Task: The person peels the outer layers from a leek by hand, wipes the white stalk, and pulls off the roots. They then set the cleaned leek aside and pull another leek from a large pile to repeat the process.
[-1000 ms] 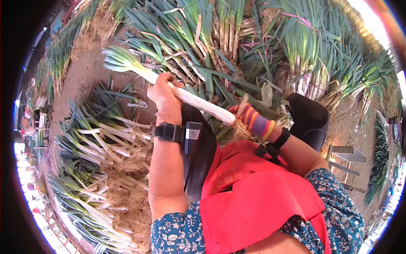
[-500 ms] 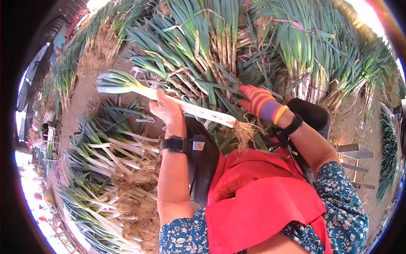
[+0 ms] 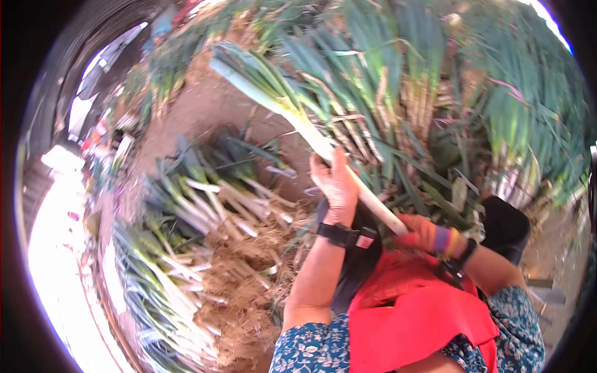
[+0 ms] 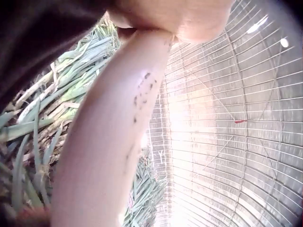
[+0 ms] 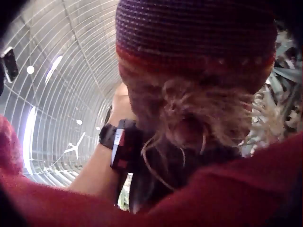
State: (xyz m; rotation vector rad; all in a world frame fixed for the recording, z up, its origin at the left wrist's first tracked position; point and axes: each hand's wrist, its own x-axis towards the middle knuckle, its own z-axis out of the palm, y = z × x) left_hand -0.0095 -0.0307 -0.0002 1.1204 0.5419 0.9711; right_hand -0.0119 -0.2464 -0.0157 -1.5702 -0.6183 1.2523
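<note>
A long green onion [image 3: 377, 202] slants across the front of the person in the head view, leafy tips up to the left and white base down to the right. The bare left hand [image 3: 336, 181] grips it around the middle of the stalk. The right hand [image 3: 430, 236], in a striped knit glove, holds its root end. Stringy roots [image 5: 176, 105] stick out of that glove in the right wrist view. In the left wrist view the white stalk [image 4: 106, 132] carries small dark specks and runs down from the left hand's fingers [image 4: 184, 21].
Rooted green onions [image 3: 199, 273] lie piled on the ground at left. Bundles of leafy onions [image 3: 423, 74] stand beyond the hands, some tied with pink string [image 3: 510, 87]. A red apron [image 3: 410, 317] covers the lap. A metal stand [image 3: 547, 292] is at right.
The right hand left the root end half a second ago, fingers spread, and now holds it again. The onion's leafy end tilts higher. The head view has swung left.
</note>
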